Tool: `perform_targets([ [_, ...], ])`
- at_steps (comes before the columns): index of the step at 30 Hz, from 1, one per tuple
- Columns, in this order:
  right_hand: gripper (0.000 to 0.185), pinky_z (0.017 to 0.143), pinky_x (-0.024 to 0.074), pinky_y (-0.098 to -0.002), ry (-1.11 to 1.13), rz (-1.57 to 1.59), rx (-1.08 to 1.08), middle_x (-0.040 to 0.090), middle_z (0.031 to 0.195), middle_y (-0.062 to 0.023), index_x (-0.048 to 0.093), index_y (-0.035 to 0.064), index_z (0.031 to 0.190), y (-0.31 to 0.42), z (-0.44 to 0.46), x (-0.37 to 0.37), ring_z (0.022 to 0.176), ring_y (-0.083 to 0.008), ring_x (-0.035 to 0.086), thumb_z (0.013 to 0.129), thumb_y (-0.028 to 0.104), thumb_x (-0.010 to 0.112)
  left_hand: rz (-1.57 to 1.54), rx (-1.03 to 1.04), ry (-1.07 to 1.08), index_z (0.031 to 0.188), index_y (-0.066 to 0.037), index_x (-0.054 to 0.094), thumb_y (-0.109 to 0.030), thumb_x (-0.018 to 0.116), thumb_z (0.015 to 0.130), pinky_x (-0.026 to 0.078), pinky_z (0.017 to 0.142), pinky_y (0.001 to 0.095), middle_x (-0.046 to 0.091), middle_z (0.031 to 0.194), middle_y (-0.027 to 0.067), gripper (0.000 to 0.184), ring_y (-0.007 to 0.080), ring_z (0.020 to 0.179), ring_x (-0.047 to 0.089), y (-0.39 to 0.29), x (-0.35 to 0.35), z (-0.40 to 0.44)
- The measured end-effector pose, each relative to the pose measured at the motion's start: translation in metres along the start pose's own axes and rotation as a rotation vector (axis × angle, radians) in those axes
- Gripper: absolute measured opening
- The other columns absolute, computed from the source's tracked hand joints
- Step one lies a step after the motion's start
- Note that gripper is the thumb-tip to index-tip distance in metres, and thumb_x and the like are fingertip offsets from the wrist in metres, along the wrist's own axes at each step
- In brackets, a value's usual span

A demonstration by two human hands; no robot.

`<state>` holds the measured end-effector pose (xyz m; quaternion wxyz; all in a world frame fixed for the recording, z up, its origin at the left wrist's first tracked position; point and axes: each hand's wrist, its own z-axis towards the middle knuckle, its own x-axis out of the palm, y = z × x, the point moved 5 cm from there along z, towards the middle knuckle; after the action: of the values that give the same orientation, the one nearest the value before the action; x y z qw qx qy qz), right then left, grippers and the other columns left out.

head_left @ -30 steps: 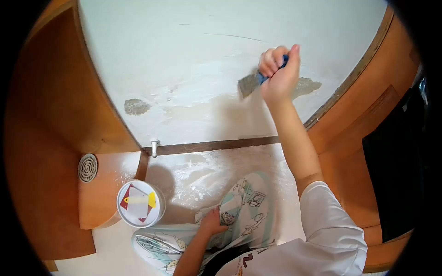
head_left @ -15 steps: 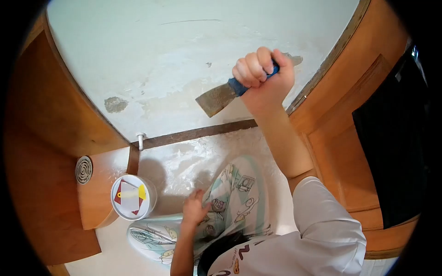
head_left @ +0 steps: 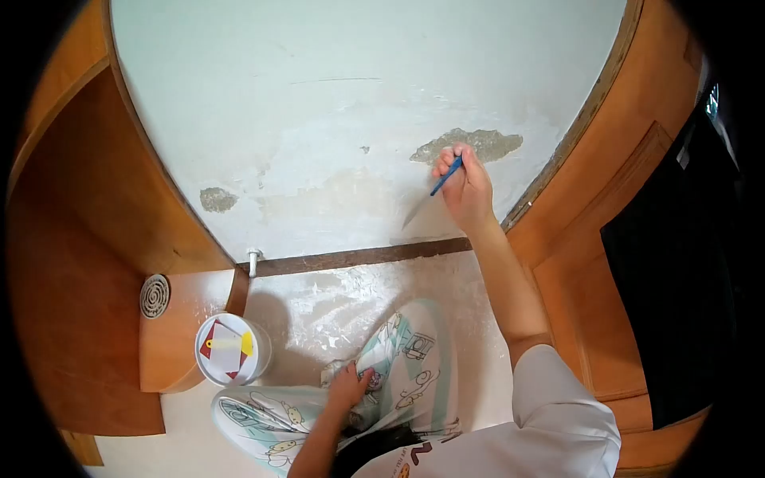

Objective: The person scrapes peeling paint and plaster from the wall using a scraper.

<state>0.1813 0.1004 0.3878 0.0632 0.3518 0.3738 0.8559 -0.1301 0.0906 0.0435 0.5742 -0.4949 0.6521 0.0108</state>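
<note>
My right hand (head_left: 464, 187) is closed round the blue handle of a scraper (head_left: 446, 175), whose blade points down and left, seen nearly edge-on near the wall's lower part. Just above that hand, a rough grey patch (head_left: 494, 145) shows in the pale wall (head_left: 319, 119). A smaller grey patch (head_left: 217, 199) is at the wall's lower left. My left hand (head_left: 348, 386) rests on the patterned trousers (head_left: 414, 374) at my lap, its fingers a little apart with nothing seen in them.
A white bucket (head_left: 231, 350) with a red, white and yellow label stands left of my legs. Beside it are a wooden ledge (head_left: 179, 342) and a round coiled object (head_left: 154, 296). White residue marks the floor (head_left: 319, 311). Black cloth (head_left: 669, 263) hangs at right.
My right hand has moved down with the scraper, and its blade has turned from broad to nearly edge-on. The larger grey patch is more exposed. My left hand has shifted slightly on my lap.
</note>
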Motion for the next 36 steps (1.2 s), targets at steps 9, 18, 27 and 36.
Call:
perform_targets([
  [9, 0.014, 0.057, 0.0427, -0.0335, -0.231, -1.204, -0.193, 0.053, 0.068, -0.0087, 0.049, 0.0041, 0.079, -0.12, -0.097, -0.096, 0.06, -0.0199, 0.052, 0.09, 0.012, 0.045, -0.122, 0.068, -0.102, 0.105, 0.003, 0.047, -0.046, 0.051, 0.082, 0.043, 0.077, 0.0461, 0.053, 0.099, 0.0237, 0.054, 0.0402, 0.092, 0.053, -0.003, 0.001, 0.006],
  [18, 0.021, 0.076, 0.044, -0.0412, 0.287, -1.576, 0.013, 0.058, 0.091, -0.018, 0.053, 0.0005, 0.098, -0.228, -0.169, -0.103, 0.088, -0.031, 0.056, 0.08, 0.011, 0.048, -0.152, 0.099, -0.133, 0.107, 0.001, 0.048, -0.042, 0.052, 0.083, 0.042, 0.078, 0.046, 0.053, 0.1, 0.024, 0.05, 0.0403, 0.093, 0.052, -0.002, 0.005, 0.006],
  [27, 0.017, 0.06, 0.0463, -0.0442, 0.618, -1.698, 0.261, 0.06, 0.07, -0.0158, 0.056, 0.0073, 0.083, -0.256, -0.189, -0.108, 0.068, -0.0333, 0.06, 0.084, 0.023, 0.051, -0.158, 0.132, -0.157, 0.106, 0.003, 0.048, -0.04, 0.052, 0.082, 0.042, 0.075, 0.0459, 0.053, 0.098, 0.0241, 0.05, 0.0409, 0.089, 0.052, 0.006, 0.01, 0.013],
  [36, 0.017, 0.059, 0.0453, -0.0446, 0.242, -1.582, 0.222, 0.059, 0.071, -0.0173, 0.056, 0.0072, 0.087, -0.224, -0.178, -0.106, 0.07, -0.0337, 0.059, 0.084, 0.023, 0.053, -0.203, 0.129, -0.134, 0.108, 0.002, 0.048, -0.038, 0.051, 0.084, 0.042, 0.078, 0.0459, 0.053, 0.102, 0.0252, 0.047, 0.0416, 0.093, 0.052, 0.003, 0.007, 0.012],
])
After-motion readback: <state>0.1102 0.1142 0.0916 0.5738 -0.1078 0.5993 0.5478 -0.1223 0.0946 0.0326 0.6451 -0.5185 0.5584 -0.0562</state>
